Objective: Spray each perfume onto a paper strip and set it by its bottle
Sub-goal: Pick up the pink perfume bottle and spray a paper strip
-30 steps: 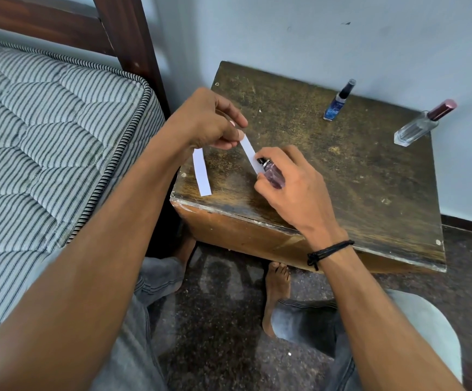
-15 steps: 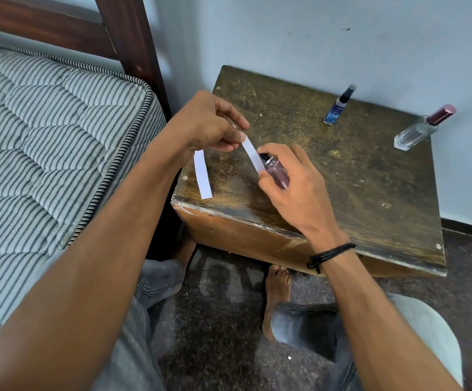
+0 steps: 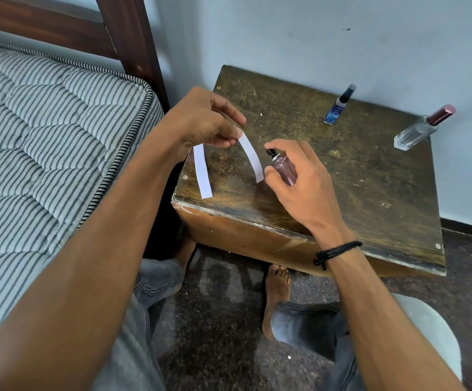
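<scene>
Left hand is pinching curved white paper strip, top end hidden by fingers | right hand is gripping small purple glass spray bottle beside strip, base hidden | both are hovering over worn wooden table

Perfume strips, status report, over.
Left hand pinches paper strip; right hand holds purple bottle, nozzle near it. Spare strip on table. Blue bottle, clear bottle at back, no strips beside them. Nothing in the way.
</scene>
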Tool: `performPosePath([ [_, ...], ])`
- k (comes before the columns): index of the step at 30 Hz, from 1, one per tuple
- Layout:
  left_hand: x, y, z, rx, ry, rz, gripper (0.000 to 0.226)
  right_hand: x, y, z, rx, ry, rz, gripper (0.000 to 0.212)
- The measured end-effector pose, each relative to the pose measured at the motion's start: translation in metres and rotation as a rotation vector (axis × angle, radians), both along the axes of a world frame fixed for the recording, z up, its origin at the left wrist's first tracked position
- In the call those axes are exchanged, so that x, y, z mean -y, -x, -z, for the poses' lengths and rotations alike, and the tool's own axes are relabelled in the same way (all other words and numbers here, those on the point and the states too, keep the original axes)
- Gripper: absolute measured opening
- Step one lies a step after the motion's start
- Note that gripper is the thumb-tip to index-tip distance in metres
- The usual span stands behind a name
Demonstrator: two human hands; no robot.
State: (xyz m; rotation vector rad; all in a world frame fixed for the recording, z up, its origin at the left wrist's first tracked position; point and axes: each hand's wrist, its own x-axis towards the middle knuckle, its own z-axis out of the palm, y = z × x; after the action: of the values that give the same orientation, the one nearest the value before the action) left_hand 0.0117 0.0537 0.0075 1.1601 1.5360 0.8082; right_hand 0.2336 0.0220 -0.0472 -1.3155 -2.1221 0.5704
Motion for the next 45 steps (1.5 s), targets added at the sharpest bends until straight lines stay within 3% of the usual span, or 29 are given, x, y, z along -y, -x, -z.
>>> performPosePath([
  [5,-0.003,0.007,0.006,-0.154,-0.093,-0.002,0.020,-0.001,-0.003,0.000,0.027,-0.003,-0.004,0.033],
  [10,-0.005,0.003,0.005,-0.539,-0.290,0.062,0.016,0.000,-0.002,0.002,0.081,0.004,-0.035,0.036],
  [14,-0.003,-0.005,0.005,-0.634,-0.363,0.087,0.014,0.000,-0.003,0.000,0.063,0.042,-0.035,0.042],
  [27,-0.004,-0.012,0.007,-0.587,-0.372,0.161,0.013,-0.007,-0.005,-0.006,-0.297,0.196,0.121,0.029],
  [38,-0.005,-0.002,0.010,-0.483,-0.312,0.109,0.017,-0.003,-0.006,-0.002,0.019,0.131,-0.025,0.041],
  [45,-0.005,0.002,0.009,-0.289,-0.239,0.088,0.021,-0.004,-0.007,-0.002,0.016,0.139,-0.002,0.041],
])
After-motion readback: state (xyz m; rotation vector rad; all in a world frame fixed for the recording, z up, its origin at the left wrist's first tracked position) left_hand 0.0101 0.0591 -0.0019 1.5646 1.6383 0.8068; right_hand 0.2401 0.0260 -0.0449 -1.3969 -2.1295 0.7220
